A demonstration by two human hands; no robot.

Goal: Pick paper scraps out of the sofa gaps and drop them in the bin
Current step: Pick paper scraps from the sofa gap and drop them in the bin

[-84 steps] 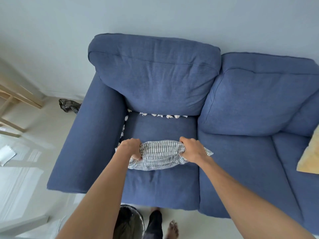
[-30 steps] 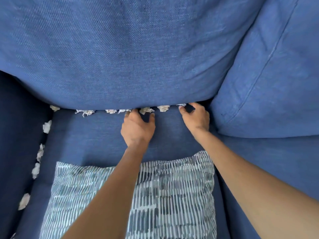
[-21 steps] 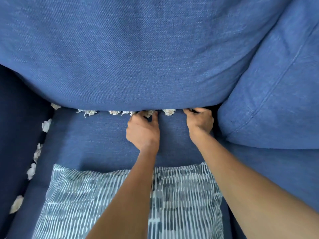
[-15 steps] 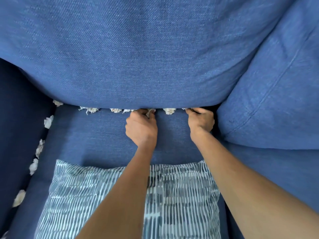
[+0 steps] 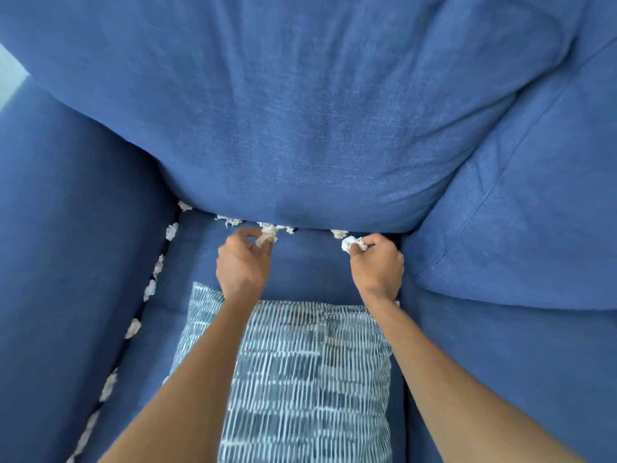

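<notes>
Paper scraps (image 5: 267, 236) now coming out of back gap – left hand (image 5: 242, 265) pinching one, right hand (image 5: 377, 262) pinching another (image 5: 350, 242); bin drop coming next, many remaining

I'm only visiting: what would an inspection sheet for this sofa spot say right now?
Surface: blue seat cushion, partly covered by a striped throw pillow.
Job's things: crumpled paper scraps in the back gap and along the armrest gap; one scrap pinched in the left hand, another in the right hand; bin not in view.
Clutter: nothing seen besides the pillow.
Grippers: both bare hands closed on scraps.
Cables: nothing seen.
Surroundings: back cushion, armrest, second back cushion.
</notes>
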